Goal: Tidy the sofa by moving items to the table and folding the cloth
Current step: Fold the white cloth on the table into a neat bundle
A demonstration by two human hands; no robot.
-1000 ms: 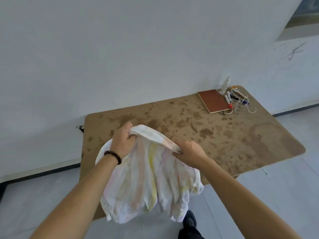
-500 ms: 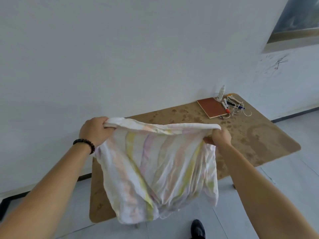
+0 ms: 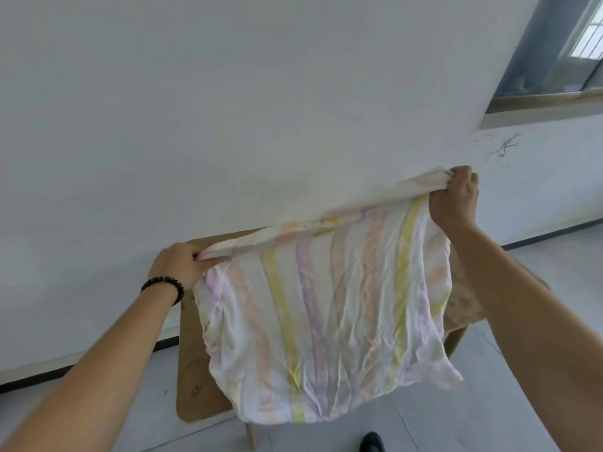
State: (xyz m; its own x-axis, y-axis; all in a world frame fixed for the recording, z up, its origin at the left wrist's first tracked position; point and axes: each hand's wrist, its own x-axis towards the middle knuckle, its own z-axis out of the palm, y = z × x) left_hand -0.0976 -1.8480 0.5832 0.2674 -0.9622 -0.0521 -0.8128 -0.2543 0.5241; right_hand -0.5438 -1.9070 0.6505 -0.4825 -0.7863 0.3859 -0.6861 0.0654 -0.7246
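The cloth (image 3: 329, 321) hangs in the air between the two hands, stretched out by its upper edge in front of the counter (image 3: 192, 380) and covering most of it. The left hand (image 3: 177, 267) is closed on the cloth's upper left corner, fingers curled over a bunched roll of fabric. The right hand (image 3: 455, 199) is closed on the upper right corner, held clearly higher than the left, so the top edge slopes up from left to right. Between the hands that edge is rolled into a thick band, pulled nearly taut.

Below the band the cloth falls as a wide, open sheet. It is white and thin, heavily wrinkled, with faded stripes running top to bottom in yellow, pink, peach and pale purple. Its lower edge is uneven: it curves down to a low point near the middle and ends in a loose pointed corner at the lower right.

Both forearms reach in from the bottom corners of the view. A dark bead bracelet (image 3: 163, 285) sits on the left wrist.

The counter is a brown board with rounded corners, showing at the cloth's left, lower left and right. It stands against a white wall (image 3: 228, 109) on a pale floor (image 3: 489, 419). A window (image 3: 561, 50) sits at the upper right, with dark scribbles (image 3: 505, 146) on the wall below it. A black shoe (image 3: 372, 442) shows at the bottom edge.
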